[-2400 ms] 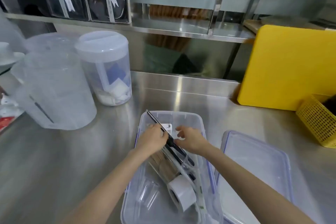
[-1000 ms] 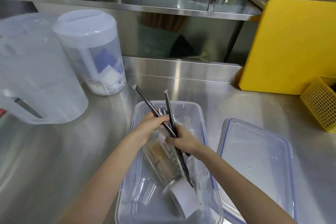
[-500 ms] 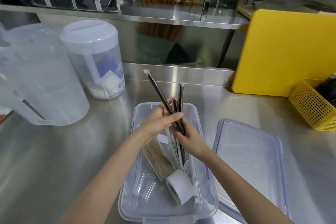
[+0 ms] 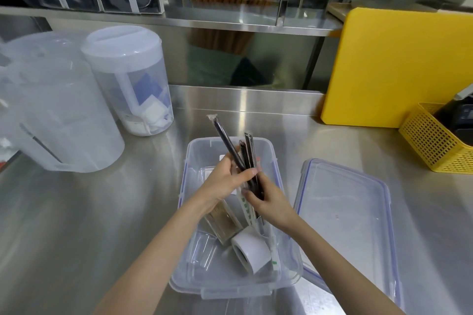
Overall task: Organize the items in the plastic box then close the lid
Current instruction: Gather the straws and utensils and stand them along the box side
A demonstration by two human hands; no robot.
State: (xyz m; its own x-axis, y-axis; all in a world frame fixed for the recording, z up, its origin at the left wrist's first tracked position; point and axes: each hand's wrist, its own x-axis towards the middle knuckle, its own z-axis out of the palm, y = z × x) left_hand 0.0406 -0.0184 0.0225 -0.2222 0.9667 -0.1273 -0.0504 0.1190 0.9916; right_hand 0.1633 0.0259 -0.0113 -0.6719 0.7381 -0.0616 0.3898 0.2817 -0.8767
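A clear plastic box (image 4: 190, 281) stands on the steel counter in front of me. Over it, my left hand (image 4: 224, 180) and my right hand (image 4: 267, 201) both grip a bundle of wrapped black straws (image 4: 236, 147), whose tips point up and away. In the box lie a white tape roll (image 4: 252, 250), a clear pack of toothpicks (image 4: 225, 222), a small clear cup (image 4: 203, 250) and white-and-green wrapped straws (image 4: 247, 210). The box's lid (image 4: 343, 215), clear with a blue seal, lies flat to the right of the box.
Two translucent jugs (image 4: 51, 115) (image 4: 128, 79) stand at the left. A yellow cutting board (image 4: 401, 66) leans against the back right, with a yellow mesh basket (image 4: 435, 138) beside it. A steel shelf (image 4: 230, 20) runs along the back.
Both hands lifted the black straws out of the box and brought them together into one upright bundle. The straws were spread apart a second ago.
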